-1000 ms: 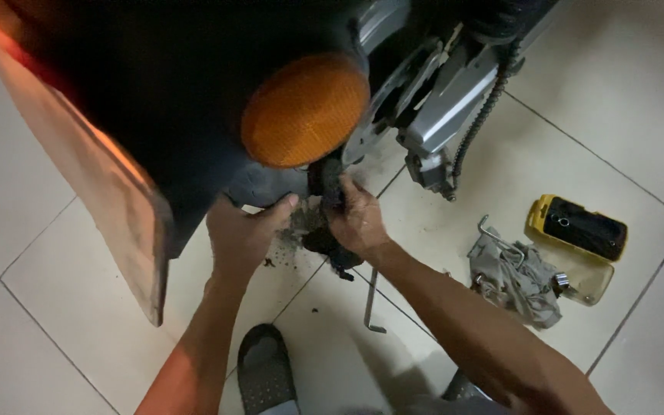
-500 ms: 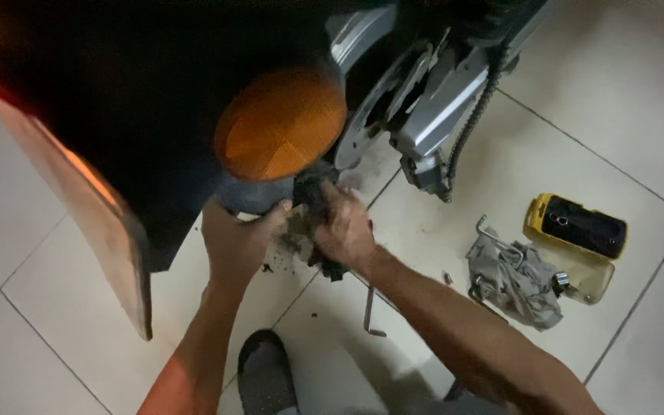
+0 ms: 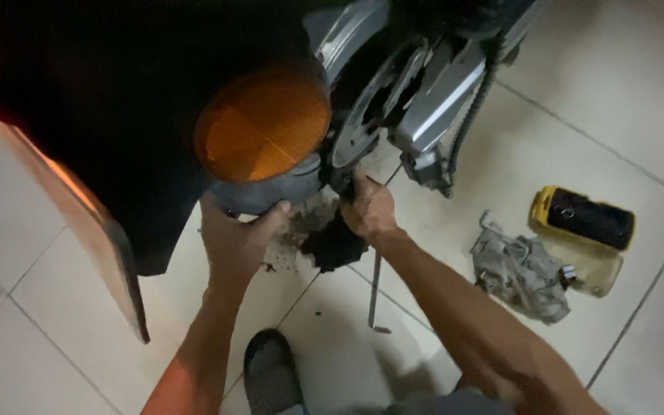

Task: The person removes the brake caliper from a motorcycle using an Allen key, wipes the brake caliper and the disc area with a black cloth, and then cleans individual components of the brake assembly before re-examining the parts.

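A dark, dirty part (image 3: 333, 244) is seen low down under the back of a motorbike, just above the white tile floor (image 3: 639, 100). Its shape is hard to make out, so its long side and the way it points cannot be told. Dark crumbs of dirt are scattered on the tiles around it.

The right hand (image 3: 368, 209) is pressed on the top of the dirty part. Its fingers are curled in, but it cannot be told if they are closed tight around something, as the tips are hidden in shadow. The left hand (image 3: 234, 237) is held up under the grey rounded piece (image 3: 270, 194) below the orange round light (image 3: 264, 127). Its thumb is spread out to the side and the fingers are tucked behind the grey piece, so the grip cannot be seen.

Just right of the right hand, a silver wheel disc (image 3: 364, 123) and a chain (image 3: 476, 100) are seen, very near. A thin metal rod (image 3: 375, 292) is laid on the floor below the right wrist, pointing up and down in the picture. Farther right, well apart, a grey rag (image 3: 520, 273) is lying beside a yellow and black tool (image 3: 584, 218). A dark shoe (image 3: 269, 370) is seen between the two arms.

Little room is left above the hands, where the black bike body (image 3: 117, 84) hangs over. More open floor is found to the lower left and the far right.
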